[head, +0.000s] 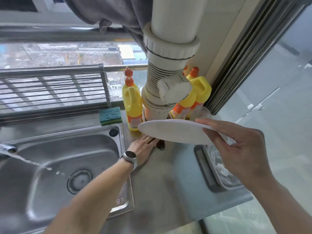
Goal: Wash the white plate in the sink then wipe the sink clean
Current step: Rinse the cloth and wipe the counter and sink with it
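My right hand (236,146) holds the white plate (172,131) by its right rim, lifted above the steel counter to the right of the sink. My left hand (143,147), with a watch on the wrist, reaches under the plate onto the counter and touches a small dark object (160,146); its fingertips are hidden by the plate. The steel sink (120,146) lies at the lower left. Water runs from the tap (8,148) into the basin near the drain (79,181). A green and yellow sponge (110,115) rests behind the sink.
Yellow detergent bottles (132,105) with orange caps stand around a thick white drain pipe (168,73) at the back. A metal rack (50,88) runs along the window. At the right a tray (219,173) with white material sits on the counter near its edge.
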Action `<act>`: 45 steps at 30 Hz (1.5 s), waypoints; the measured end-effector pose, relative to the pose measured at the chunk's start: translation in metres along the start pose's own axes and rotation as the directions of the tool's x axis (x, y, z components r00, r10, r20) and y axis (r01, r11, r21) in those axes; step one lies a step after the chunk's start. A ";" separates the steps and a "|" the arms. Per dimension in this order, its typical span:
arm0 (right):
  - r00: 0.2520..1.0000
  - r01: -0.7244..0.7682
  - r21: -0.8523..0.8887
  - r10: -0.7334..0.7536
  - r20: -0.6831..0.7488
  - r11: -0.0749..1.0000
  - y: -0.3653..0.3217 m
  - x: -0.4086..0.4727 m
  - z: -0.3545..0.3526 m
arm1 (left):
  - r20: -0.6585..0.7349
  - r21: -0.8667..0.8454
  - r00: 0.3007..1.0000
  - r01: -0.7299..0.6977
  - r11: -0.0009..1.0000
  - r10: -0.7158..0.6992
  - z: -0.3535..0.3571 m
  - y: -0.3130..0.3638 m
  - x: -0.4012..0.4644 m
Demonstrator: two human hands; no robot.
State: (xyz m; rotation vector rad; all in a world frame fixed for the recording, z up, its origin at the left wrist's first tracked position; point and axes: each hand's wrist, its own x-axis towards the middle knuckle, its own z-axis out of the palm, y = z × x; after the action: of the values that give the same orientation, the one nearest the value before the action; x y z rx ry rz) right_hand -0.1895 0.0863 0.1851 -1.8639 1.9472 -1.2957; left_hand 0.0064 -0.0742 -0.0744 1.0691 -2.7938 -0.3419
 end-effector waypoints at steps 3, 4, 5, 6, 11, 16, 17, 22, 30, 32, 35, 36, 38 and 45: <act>1.000 0.013 0.004 -0.013 -0.011 1.000 -0.001 0.001 0.016 | -0.057 0.011 0.994 -0.097 0.995 0.097 0.016 0.003 -0.013; 1.000 0.013 0.007 -0.013 -0.017 1.000 -0.002 -0.001 0.020 | -0.074 -0.012 0.986 -0.150 0.989 0.149 0.030 0.021 -0.030; 1.000 0.015 0.009 -0.014 -0.023 1.000 -0.005 -0.003 0.024 | -0.073 -0.049 0.973 -0.222 0.974 0.218 0.042 0.046 -0.052; 1.000 0.017 0.001 -0.017 -0.018 1.000 -0.008 -0.005 0.026 | -0.075 -0.078 0.950 -0.307 0.948 0.302 0.051 0.075 -0.079; 0.999 0.053 -0.053 -0.054 -0.010 0.997 -0.022 -0.023 0.033 | -0.078 -0.059 0.874 -0.483 0.873 0.479 0.063 0.129 -0.143; 0.997 0.060 -0.061 -0.063 -0.051 0.996 -0.018 -0.038 0.045 | -0.110 -0.035 0.986 -0.131 0.991 0.127 0.022 0.018 -0.062; 0.997 0.051 -0.062 -0.055 -0.062 0.997 -0.016 -0.041 0.047 | -0.094 -0.039 0.995 -0.040 0.998 0.036 0.010 -0.003 -0.045; 0.994 0.007 -0.112 -0.020 -0.109 0.994 -0.010 -0.051 0.053 | -0.074 -0.013 0.995 -0.063 0.998 0.062 0.013 -0.002 -0.054; 0.988 -0.045 -0.130 0.025 -0.151 0.991 -0.026 -0.051 0.055 | 0.001 -0.003 0.898 -0.440 0.898 0.440 0.055 0.120 -0.176; 0.987 -0.042 -0.138 0.019 -0.161 0.990 -0.027 -0.050 0.057 | -0.006 0.036 0.925 -0.379 0.925 0.379 0.043 0.078 -0.145; 0.983 -0.073 -0.113 0.053 -0.175 0.991 -0.023 -0.053 0.063 | -0.085 0.003 0.985 -0.151 0.988 0.151 0.013 -0.001 -0.077; 0.982 -0.075 -0.115 0.053 -0.182 0.991 -0.022 -0.055 0.066 | -0.071 0.010 0.994 -0.082 0.997 0.083 -0.001 -0.023 -0.056; 0.977 -0.077 -0.120 0.051 -0.206 0.990 -0.021 -0.058 0.072 | 0.009 0.031 0.999 -0.036 0.999 0.035 -0.022 -0.049 -0.028; 0.953 -0.140 -0.179 0.084 -0.290 0.974 -0.026 -0.073 0.081 | -0.063 -0.039 0.950 -0.309 0.950 0.306 0.033 0.014 -0.119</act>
State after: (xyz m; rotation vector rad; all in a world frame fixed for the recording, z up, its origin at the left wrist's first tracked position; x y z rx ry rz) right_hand -0.1032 0.1155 0.1199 -1.6946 2.3689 -1.4459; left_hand 0.0793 0.0212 -0.1080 0.6064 -2.8244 -0.3340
